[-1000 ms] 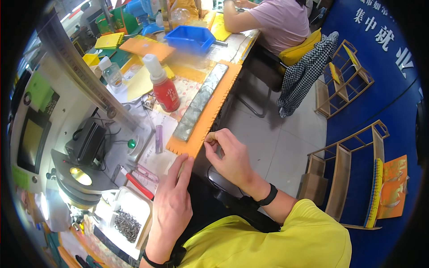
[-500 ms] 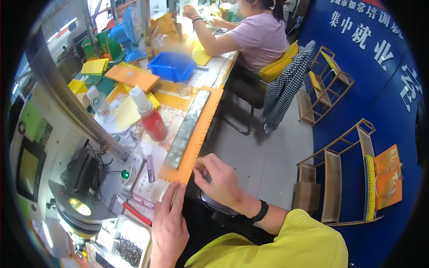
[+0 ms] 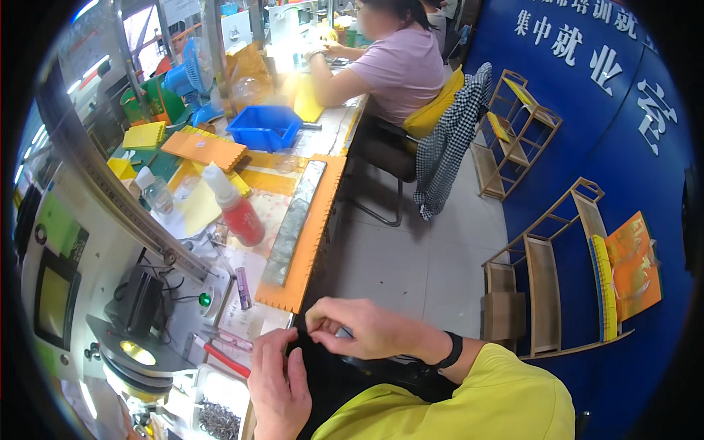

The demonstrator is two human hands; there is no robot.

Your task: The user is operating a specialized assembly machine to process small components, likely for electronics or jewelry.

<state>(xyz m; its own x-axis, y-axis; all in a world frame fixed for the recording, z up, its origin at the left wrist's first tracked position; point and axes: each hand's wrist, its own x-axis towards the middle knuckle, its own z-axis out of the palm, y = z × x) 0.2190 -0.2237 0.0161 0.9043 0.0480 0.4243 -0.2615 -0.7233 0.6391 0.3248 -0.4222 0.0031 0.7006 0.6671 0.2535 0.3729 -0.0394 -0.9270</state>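
My right hand [image 3: 359,328] is closed in a pinch just off the near end of a long orange board [image 3: 320,246]. Whatever lies between its fingertips, if anything, is too small to make out. Close by on its left, my left hand [image 3: 280,378] has bent fingers with the thumb standing apart, and I see nothing in it. A flat grey metal-like strip [image 3: 295,224] lies lengthwise on the board, along the table's right edge. Left of the strip stands a red bottle with a white cap [image 3: 244,222]. A slim purple tube [image 3: 243,287] lies nearer to me.
A red-handled tool [image 3: 226,361] and a white tray with dark small pieces [image 3: 218,419] are beside my left hand. A round lit device [image 3: 139,353] stands further left. Beyond are a blue bin [image 3: 264,128] and a seated person [image 3: 400,77]. Wooden racks [image 3: 543,293] stand right.
My left fingers have come off the board's near end and curled. My right hand has drawn nearer to me and leftward, from the board's edge to beside the left hand. The view has shifted slightly.
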